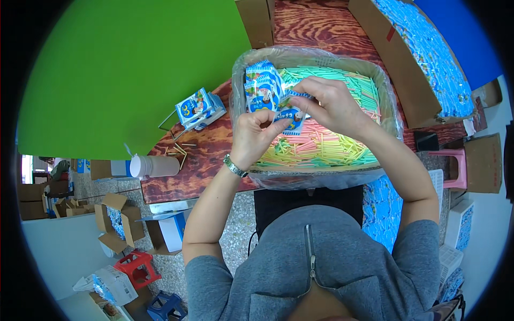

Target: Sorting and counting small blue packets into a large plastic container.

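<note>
Both hands meet over a plastic-lined carton of thin pastel sticks in green, pink and yellow. Between my fingers is a small blue-and-white packet. My left hand, with a metal watch on its wrist, pinches the packet's left side between thumb and fingers. My right hand grips its upper part, and its fingers partly cover it. Whether the packet is sealed or torn I cannot tell. A pile of similar packets lies on the sticks in the carton's far left corner.
Left of the carton, more packets rest in a wire stand. Bent sticks and a pale bottle lie nearer on the red wood-grain table. A large carton of blue packets stands far right. A green panel borders the table.
</note>
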Demonstrator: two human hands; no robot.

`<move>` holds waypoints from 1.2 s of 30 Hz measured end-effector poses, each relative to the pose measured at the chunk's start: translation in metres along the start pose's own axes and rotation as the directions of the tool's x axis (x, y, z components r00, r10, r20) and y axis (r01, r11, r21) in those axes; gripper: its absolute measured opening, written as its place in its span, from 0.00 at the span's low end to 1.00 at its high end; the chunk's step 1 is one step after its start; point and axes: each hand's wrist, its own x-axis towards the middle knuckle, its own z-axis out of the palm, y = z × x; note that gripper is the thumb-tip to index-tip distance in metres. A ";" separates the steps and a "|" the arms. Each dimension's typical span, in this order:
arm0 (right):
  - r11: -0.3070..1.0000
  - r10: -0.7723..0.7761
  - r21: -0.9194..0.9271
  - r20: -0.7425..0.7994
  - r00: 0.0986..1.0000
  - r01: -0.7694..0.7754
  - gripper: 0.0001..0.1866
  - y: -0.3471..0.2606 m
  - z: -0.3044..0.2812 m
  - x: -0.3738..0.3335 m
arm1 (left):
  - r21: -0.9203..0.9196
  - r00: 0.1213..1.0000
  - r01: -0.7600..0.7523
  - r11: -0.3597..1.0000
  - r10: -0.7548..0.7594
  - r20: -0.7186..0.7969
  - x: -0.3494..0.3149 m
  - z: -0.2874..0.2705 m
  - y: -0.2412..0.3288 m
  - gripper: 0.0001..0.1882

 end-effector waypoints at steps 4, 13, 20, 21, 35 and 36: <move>0.995 -0.023 0.093 -0.002 1.000 0.023 0.07 0.003 0.004 -0.007 | -0.030 0.999 0.010 1.000 -0.011 -0.031 0.002 -0.001 0.004 0.14; 0.996 0.071 -0.077 0.508 0.859 -0.037 0.13 0.036 0.022 -0.048 | -0.049 0.969 -0.073 0.996 0.060 -0.239 0.000 -0.022 0.001 0.16; 0.933 0.104 -0.317 0.687 0.719 0.168 0.14 0.034 0.054 -0.070 | -0.099 0.987 -0.027 0.995 0.010 -0.162 0.001 -0.004 -0.004 0.16; 0.933 0.105 -0.318 0.687 0.719 0.168 0.14 0.035 0.057 -0.072 | -0.099 0.987 -0.028 0.995 0.011 -0.161 0.002 -0.003 -0.006 0.16; 0.891 0.041 -0.373 0.632 0.774 0.258 0.11 0.038 0.040 -0.066 | -0.012 0.981 0.018 1.000 -0.020 -0.192 0.001 -0.007 -0.014 0.16; 0.886 0.036 -0.379 0.627 0.778 0.265 0.11 0.036 0.030 -0.060 | -0.008 0.980 0.006 1.000 -0.007 -0.197 0.000 -0.008 -0.016 0.16</move>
